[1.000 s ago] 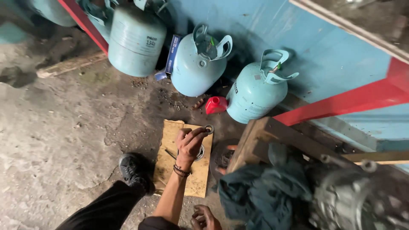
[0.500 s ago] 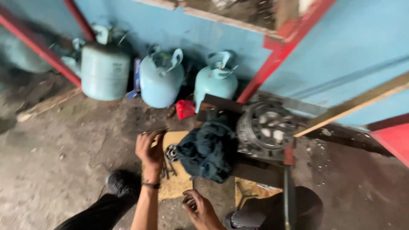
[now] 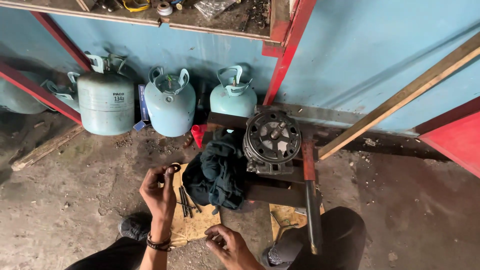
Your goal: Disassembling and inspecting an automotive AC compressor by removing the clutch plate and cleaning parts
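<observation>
Head view: the left hand (image 3: 159, 190) pinches a small dark ring (image 3: 174, 168) just left of the dark cloth (image 3: 217, 172), above the cardboard (image 3: 192, 225), while the right hand (image 3: 231, 246), fingers curled and holding nothing visible, hovers below that cloth.

Compressor (image 3: 272, 140) on stand, cloth (image 3: 217, 172) left of it, cylinders (image 3: 170, 102) behind along wall.

Soft, even daylight fills the scene; the sky-blue painted wall (image 3: 380, 55) is brightest at far right. Dim shadow pools behind the pale-green metal gas cylinders (image 3: 170, 102) at far left. Focus is sharp, with wide-angle stretch at the edges.
</observation>
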